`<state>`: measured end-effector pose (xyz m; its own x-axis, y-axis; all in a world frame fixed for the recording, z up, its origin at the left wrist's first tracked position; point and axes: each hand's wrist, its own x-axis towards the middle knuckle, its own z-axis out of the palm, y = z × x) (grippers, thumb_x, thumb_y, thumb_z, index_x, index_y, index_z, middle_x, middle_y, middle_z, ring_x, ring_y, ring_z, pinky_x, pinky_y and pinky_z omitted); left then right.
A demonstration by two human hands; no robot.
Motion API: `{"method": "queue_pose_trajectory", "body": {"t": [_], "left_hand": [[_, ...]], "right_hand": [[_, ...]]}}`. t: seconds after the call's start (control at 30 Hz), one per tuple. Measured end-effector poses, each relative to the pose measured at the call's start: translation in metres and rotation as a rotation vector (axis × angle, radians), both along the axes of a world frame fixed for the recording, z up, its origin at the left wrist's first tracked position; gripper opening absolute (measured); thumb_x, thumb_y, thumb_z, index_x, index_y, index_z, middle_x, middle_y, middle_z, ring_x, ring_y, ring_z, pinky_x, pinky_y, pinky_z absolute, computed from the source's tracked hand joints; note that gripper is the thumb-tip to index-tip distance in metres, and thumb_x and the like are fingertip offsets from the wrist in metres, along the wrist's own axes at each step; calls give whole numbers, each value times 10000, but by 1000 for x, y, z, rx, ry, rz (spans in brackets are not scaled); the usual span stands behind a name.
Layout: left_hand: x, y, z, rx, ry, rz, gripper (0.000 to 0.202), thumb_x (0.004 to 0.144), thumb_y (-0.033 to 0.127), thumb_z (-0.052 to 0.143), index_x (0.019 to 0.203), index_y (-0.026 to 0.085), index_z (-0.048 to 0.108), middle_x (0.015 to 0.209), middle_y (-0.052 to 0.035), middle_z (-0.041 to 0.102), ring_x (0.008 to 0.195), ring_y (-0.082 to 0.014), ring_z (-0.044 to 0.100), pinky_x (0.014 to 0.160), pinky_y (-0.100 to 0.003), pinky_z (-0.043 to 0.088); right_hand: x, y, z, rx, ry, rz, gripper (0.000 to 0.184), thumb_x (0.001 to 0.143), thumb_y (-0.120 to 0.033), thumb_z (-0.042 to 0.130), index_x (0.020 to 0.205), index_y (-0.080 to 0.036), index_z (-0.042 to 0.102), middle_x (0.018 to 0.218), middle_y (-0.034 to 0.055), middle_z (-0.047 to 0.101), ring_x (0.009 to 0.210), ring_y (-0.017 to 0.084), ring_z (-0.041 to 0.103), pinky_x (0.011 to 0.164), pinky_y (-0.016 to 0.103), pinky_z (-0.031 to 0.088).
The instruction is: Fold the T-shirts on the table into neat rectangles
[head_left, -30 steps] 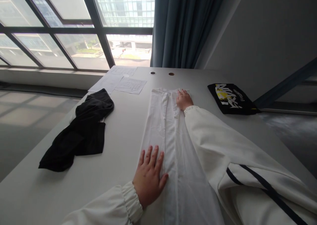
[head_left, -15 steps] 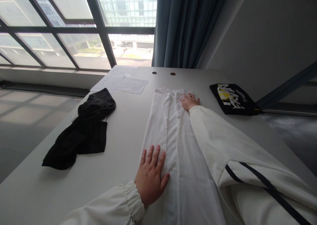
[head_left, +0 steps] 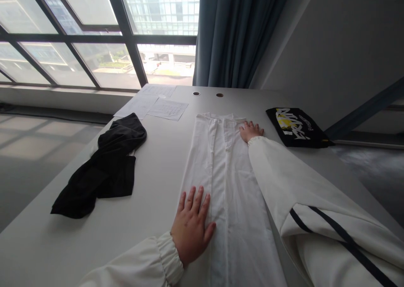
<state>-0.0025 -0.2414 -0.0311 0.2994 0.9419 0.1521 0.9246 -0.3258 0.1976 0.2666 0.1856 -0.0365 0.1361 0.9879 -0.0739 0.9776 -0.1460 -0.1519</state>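
A long white garment [head_left: 236,186] lies flat on the white table [head_left: 154,160], stretching from near the middle of the table towards me. At its far end are a collar-like edge and two narrow bands running down the front. My left hand [head_left: 192,228] rests flat on the garment's near left part, fingers spread and palm down. Farther off, my right hand [head_left: 251,131] lies palm down at the garment's upper right edge, its fingers stretched out and apart. Neither hand grips the cloth. The garment's near end runs out of the view.
Left of the garment lies a crumpled black cloth [head_left: 104,169]. Several sheets of paper [head_left: 167,108] are at the far left corner. A folded black item with white and yellow print [head_left: 296,127] is at the right. Behind the table hang blue curtains [head_left: 233,34] beside a window.
My right hand has slid a little to the right, from on top of the garment's upper part to its edge. My left hand has stayed in place.
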Motion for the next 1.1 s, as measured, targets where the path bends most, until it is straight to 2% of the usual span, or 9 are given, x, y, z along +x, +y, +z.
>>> {"method": "queue_pose_trajectory", "body": {"t": [0.1,0.2,0.27,0.37,0.5,0.63,0.8,0.93,1.1], "left_hand": [[0,1,5,18,-9,-4,724,1006,544,523,1636,208,403,1734,-138,317,1597,-390,271,1269,-612,247],[6,-1,25,-16,-46,43,609,988,516,575,1513,208,548,1606,-161,506,1480,-378,440,1219,-593,315],[14,-3,44,-138,-55,110,419,978,482,607,1293,216,680,1354,-139,680,1267,-338,601,1131,-552,405],[29,-4,70,-387,-3,172,249,975,410,614,1007,190,728,981,-108,738,975,-301,685,942,-476,494],[41,5,88,-600,67,200,189,954,169,577,919,141,761,873,-139,757,870,-275,731,747,-367,487],[39,15,93,-658,77,174,180,894,103,609,904,124,788,873,-148,776,878,-281,757,706,-339,482],[36,12,91,-502,32,66,185,921,171,596,876,150,775,853,-135,771,856,-280,761,725,-344,523],[37,9,88,-459,0,61,218,935,180,554,855,167,755,832,-117,769,835,-284,762,740,-363,544],[36,10,85,-481,-8,56,213,934,179,554,866,155,754,846,-134,774,838,-292,764,740,-373,546]], "right_hand": [[-13,-12,7,202,-34,31,664,1057,-503,290,1608,-167,448,1723,194,299,1573,413,211,1229,685,184],[-46,-19,19,362,-12,201,541,1020,-401,408,1445,-145,626,1518,221,571,1421,385,447,1178,570,338],[-72,-18,27,336,36,343,486,990,-339,461,1373,-147,690,1320,189,718,1270,327,593,1153,459,391],[-105,-14,34,242,96,490,465,964,-297,510,1359,-188,729,1233,116,784,1185,271,676,1129,358,417],[-121,-11,31,151,130,451,441,917,-247,580,1309,-184,773,1285,92,777,1203,250,698,1049,294,478],[-118,-10,25,184,165,445,384,911,-220,588,1216,-186,819,1276,88,781,1224,248,699,1054,284,488],[-110,-7,27,282,203,396,403,934,-205,556,1243,-149,808,1294,128,768,1233,255,696,1063,282,481],[-107,-9,28,225,271,312,366,946,-288,590,1197,-152,819,1179,127,804,1121,263,731,976,294,523],[-123,-15,26,187,362,367,492,906,-247,630,1388,-203,722,1162,68,812,1086,234,737,1005,293,522]]}}
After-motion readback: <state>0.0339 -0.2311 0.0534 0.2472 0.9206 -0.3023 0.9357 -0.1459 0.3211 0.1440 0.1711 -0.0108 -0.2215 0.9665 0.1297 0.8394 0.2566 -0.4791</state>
